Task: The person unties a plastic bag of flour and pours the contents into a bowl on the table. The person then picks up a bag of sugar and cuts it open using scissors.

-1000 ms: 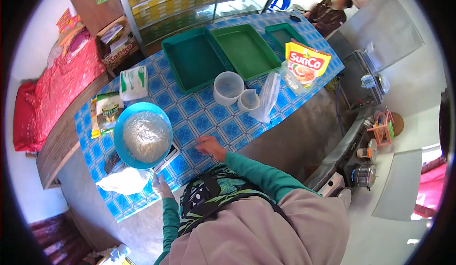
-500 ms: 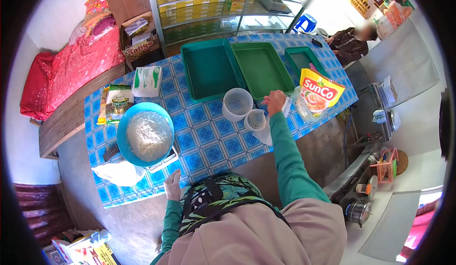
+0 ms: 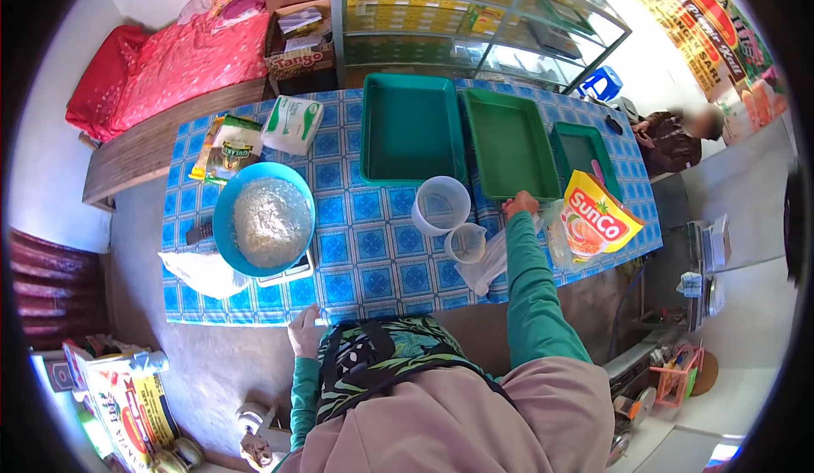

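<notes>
My right hand point(image 3: 520, 205) is at the near rim of the green tray point(image 3: 512, 147), its fingers curled over the edge. Left of that tray lies a larger teal tray point(image 3: 413, 125). My left hand point(image 3: 303, 334), whitened as if with flour, hangs just off the table's front edge, holding nothing, fingers loosely extended. Beyond it a blue basin point(image 3: 223, 227) holds white powder point(image 3: 270, 221). A clear tub point(image 3: 441, 205) and a smaller plastic measuring cup point(image 3: 465, 242) stand left of my right hand. Under my right forearm lies a clear plastic bag point(image 3: 487, 271).
A yellow SunCo pouch point(image 3: 599, 219) stands at the right, before a small green tray point(image 3: 587, 158). At the left are a Gulaku packet point(image 3: 233, 148), a white-and-green packet point(image 3: 292, 125) and a white bag point(image 3: 203, 274). A person point(image 3: 678, 138) sits beyond the far right corner.
The view has shifted and turned. My right hand has moved right along the green tray's near side and now rests on its rim. My left hand stays near the table's front edge.
</notes>
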Demonstrator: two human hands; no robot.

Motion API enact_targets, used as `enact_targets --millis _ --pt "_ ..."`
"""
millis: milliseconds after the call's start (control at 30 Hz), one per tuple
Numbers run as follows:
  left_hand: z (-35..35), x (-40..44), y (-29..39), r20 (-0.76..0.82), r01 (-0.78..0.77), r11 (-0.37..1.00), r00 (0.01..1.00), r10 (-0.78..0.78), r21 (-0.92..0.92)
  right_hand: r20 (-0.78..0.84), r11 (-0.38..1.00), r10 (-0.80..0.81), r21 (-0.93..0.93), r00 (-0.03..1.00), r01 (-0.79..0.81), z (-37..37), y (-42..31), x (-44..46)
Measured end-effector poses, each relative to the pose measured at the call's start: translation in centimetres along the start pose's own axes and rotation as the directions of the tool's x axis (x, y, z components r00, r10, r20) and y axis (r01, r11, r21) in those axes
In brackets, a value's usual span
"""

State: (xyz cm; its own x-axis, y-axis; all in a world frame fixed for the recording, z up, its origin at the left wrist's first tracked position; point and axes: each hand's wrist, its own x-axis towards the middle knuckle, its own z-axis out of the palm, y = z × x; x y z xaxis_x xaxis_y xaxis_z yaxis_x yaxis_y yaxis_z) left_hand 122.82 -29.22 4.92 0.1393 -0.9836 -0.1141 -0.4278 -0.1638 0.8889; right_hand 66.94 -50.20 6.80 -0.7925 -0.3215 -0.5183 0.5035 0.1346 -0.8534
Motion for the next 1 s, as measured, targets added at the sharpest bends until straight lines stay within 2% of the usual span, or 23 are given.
enact_targets --millis 133,200,233,267,300,333,400,467,500,600,633,667,733,767,800,867,900,933,967,1000 --pt "0.2 -0.7 0.8 -0.073 0.05 0.999 0.996 -0.05 0.002 -0.062 0.993 0.084 0.083 0.994 -0.079 -0.4 -2.2 1.9" --pt "-0.2 -1.0 2.5 -0.044 0.358 0.895 0.923 -0.383 -0.266 -0.095 0.989 0.118 0.096 0.989 -0.109 -0.2 -1.7 1.2" --pt "0.0 -1.5 3.4 -0.065 0.187 0.975 0.978 -0.196 -0.123 -0.118 0.99 -0.125 -0.078 0.985 0.116 -0.4 -0.3 0.8" --pt "0.1 -1.7 3.6 -0.07 0.198 0.972 0.976 -0.208 -0.126 -0.094 0.91 -0.364 -0.249 0.927 0.332 -0.6 1.2 0.2" --pt "0.3 -1.6 3.8 -0.079 0.279 0.94 0.951 -0.299 -0.195 -0.026 0.754 -0.579 -0.398 0.815 0.523 -0.5 2.7 -0.5" --pt "0.4 -1.5 3.9 -0.085 0.35 0.898 0.92 -0.384 -0.266 0.077 0.537 -0.749 -0.511 0.658 0.672 0.1 3.9 -1.1" --pt "0.7 -1.5 3.7 -0.105 0.356 0.89 0.911 -0.398 -0.286 0.211 0.279 -0.857 -0.579 0.471 0.766 1.8 4.7 -3.0" --pt "0.7 -1.2 4.3 -0.08 0.343 0.901 0.924 -0.375 -0.265 0.607 0.135 -0.654 -0.493 0.451 0.86 4.5 2.7 -5.9" --pt "0.6 -1.2 4.2 -0.046 0.25 0.958 0.965 -0.258 -0.138 0.631 0.131 -0.598 -0.532 0.495 0.836 6.1 2.5 -6.3" --pt "0.9 -0.9 4.9 -0.036 0.316 0.921 0.942 -0.332 -0.227 0.657 0.066 -0.478 -0.634 0.582 0.77 9.3 2.2 -4.8" --pt "0.9 -1.1 4.7 -0.021 0.189 0.972 0.981 -0.193 -0.139 0.656 0.014 -0.418 -0.687 0.629 0.726 9.9 2.9 -4.1" --pt "0.8 -1.4 4.7 -0.035 0.192 0.971 0.979 -0.199 -0.141 0.667 0.011 -0.412 -0.678 0.621 0.735 10.1 3.5 -3.1" --pt "0.9 -1.6 4.8 -0.028 0.304 0.928 0.948 -0.317 -0.215 0.678 0.174 -0.172 -0.694 0.715 0.699 11.0 3.6 -1.5" --pt "0.6 -2.1 4.8 -0.037 0.232 0.963 0.97 -0.239 -0.14 0.685 0.117 -0.291 -0.667 0.668 0.736 10.6 2.6 -3.9" --pt "0.3 -2.4 4.7 -0.055 0.237 0.961 0.968 -0.246 -0.143 0.655 0.102 -0.297 -0.702 0.695 0.705 11.3 3.3 -2.0" --pt "-0.4 -3.5 5.7 -0.069 0.41 0.833 0.883 -0.465 -0.372 0.66 -0.042 -0.396 -0.708 0.639 0.705 11.0 3.1 -0.8" --pt "-0.3 -4.3 4.4 -0.121 0.305 0.909 0.929 -0.349 -0.285 0.694 -0.169 -0.479 -0.674 0.538 0.719 10.4 2.5 -0.7" --pt "-0.6 -4.5 3.3 -0.136 0.31 0.906 0.923 -0.359 -0.287 0.631 0.018 -0.396 -0.721 0.667 0.693 10.3 1.4 -1.1" --pt "-1.0 -4.8 2.4 -0.149 0.369 0.87 0.889 -0.433 -0.326 0.567 0.196 -0.283 -0.755 0.774 0.625 10.4 0.8 -0.9" --pt "-1.2 -5.2 1.7 -0.159 0.423 0.828 0.849 -0.504 -0.368 0.581 0.19 -0.275 -0.748 0.766 0.636 10.4 1.1 -1.0"
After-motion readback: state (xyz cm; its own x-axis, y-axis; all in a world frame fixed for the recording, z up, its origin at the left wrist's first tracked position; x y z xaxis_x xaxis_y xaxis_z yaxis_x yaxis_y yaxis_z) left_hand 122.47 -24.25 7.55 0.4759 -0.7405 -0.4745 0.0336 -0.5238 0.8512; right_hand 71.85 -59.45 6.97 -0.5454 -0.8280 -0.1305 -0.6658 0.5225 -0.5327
